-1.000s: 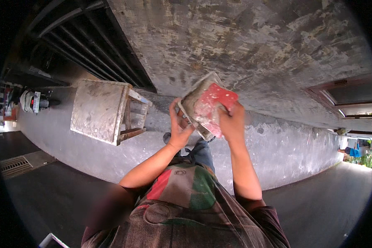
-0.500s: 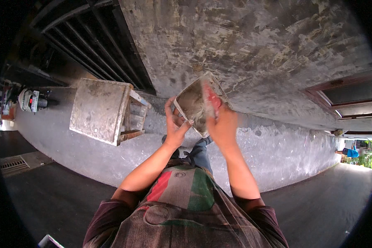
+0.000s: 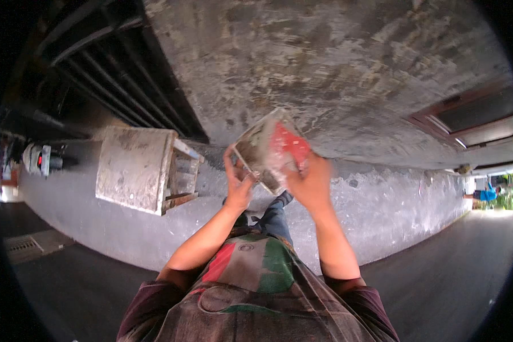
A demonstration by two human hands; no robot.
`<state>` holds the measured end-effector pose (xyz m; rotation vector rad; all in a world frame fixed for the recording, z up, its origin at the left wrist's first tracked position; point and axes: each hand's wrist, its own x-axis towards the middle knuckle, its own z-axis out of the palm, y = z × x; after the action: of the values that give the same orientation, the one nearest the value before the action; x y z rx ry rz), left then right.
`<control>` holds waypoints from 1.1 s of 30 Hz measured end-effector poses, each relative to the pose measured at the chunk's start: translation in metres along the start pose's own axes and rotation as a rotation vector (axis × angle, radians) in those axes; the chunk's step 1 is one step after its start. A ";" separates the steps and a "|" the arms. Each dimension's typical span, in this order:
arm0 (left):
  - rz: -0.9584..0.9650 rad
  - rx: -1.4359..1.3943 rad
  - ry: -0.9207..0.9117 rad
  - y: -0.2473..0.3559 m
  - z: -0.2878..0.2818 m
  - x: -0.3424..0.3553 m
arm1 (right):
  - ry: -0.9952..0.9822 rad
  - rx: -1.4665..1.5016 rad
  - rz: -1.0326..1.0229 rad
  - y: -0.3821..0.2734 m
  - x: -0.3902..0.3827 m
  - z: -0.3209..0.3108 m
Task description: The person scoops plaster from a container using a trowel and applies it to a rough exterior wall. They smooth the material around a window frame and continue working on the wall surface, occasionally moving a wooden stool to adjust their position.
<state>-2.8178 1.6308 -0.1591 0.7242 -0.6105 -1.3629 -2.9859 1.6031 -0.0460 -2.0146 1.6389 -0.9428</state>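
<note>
My left hand (image 3: 239,187) grips the near left side of a shallow square container (image 3: 249,143), tilted in front of me. Grey paste smears its inside and pale crust coats its rim. In my right hand (image 3: 312,181) is a red flat scraper (image 3: 291,145), held over the container's right part. Motion blurs the scraper, and it covers part of the container. Whether its edge touches the paste cannot be made out.
A paste-stained wooden stool (image 3: 134,168) stands to my left on the grey floor (image 3: 376,211). Ahead rises a patchy plastered wall (image 3: 336,68), with a dark barred gate (image 3: 119,74) at left and a framed window (image 3: 473,117) at right. A motorbike (image 3: 37,159) and a distant person (image 3: 484,194) are farther off.
The red scraper has turned so its broad red face shows more, and my right hand has moved slightly down. The container has shifted a little left and down with my left hand.
</note>
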 end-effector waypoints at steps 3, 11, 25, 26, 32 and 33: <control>0.013 0.209 -0.014 -0.038 -0.037 0.000 | 0.054 0.064 -0.018 -0.003 -0.001 0.003; -0.025 0.076 -0.054 -0.007 -0.003 0.016 | -0.008 0.078 -0.012 0.033 0.018 0.005; -0.036 0.067 -0.242 -0.017 -0.011 0.045 | 0.179 0.183 0.033 0.004 0.031 -0.059; -0.041 0.072 -0.232 -0.018 -0.012 0.045 | 0.123 0.145 0.042 0.006 0.032 -0.059; -0.122 0.024 -0.216 -0.022 0.001 0.042 | 0.143 0.104 0.028 0.026 0.035 -0.044; -0.126 0.083 -0.172 -0.028 -0.013 0.046 | 0.187 0.097 0.067 0.023 0.032 -0.050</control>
<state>-2.8203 1.5845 -0.1904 0.7264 -0.7716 -1.5350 -3.0343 1.5727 -0.0180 -1.8431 1.7089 -1.1926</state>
